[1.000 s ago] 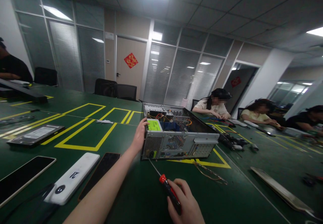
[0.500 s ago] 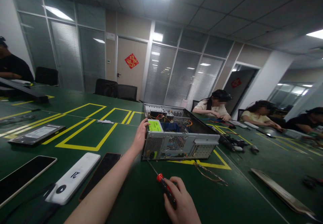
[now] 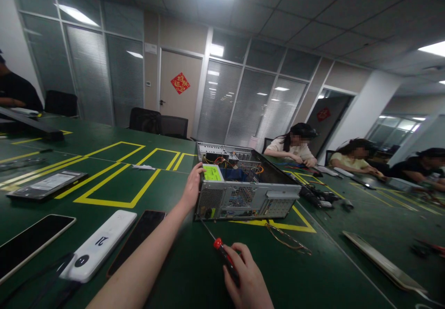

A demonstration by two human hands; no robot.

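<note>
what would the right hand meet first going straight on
The screwdriver in the right hand would probably meet the computer case first, at its lower left corner; whether they touch is unclear.

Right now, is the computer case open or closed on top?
Open. The top of the computer case has no cover, so colored wires and a green-labelled box show inside.

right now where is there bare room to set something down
Bare: inside the large yellow tape outline left of the open grey metal computer case; between the right hand and the long pale flat bar. Crowded: the near left, with a white oblong device and flat dark slabs.
</note>
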